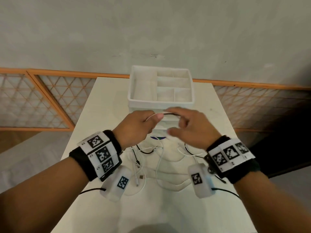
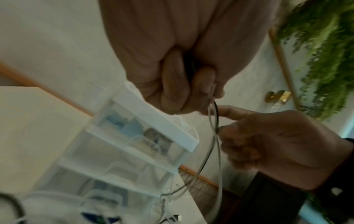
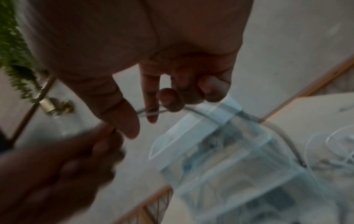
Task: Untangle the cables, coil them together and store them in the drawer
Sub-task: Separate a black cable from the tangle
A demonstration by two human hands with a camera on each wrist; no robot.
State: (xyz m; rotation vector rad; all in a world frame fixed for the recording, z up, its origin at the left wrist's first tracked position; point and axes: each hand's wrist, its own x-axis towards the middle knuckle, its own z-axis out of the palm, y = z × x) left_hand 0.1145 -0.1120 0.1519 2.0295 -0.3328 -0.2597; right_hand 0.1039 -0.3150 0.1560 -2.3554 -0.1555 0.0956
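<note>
Holding a short span of black cable (image 1: 170, 113) and white cable (image 1: 149, 117) between them, both hands were raised above the tabletop (image 1: 107, 101), just in front of the white drawer unit (image 1: 160, 100). The left hand (image 1: 137, 126) was curled into a fist around both cables — the left wrist view showed them emerging from under its folded fingers (image 2: 173, 84). The right hand (image 1: 190, 125) was only partly closed: its index finger (image 3: 150, 97) was extended, the other fingers bent over the cables, the thumb (image 3: 122, 115) apart from them. Motion blur left it unclear whether that hand truly pinched the cables or merely hooked them.

From the hands the cables hung down to a loose tangle (image 1: 148, 158) of white and black leads with visible plugs, lying on the tabletop between the wrists. The unit's top tray (image 1: 133, 91) — divided into compartments — sat open to view, and its drawers below looked closed.
</note>
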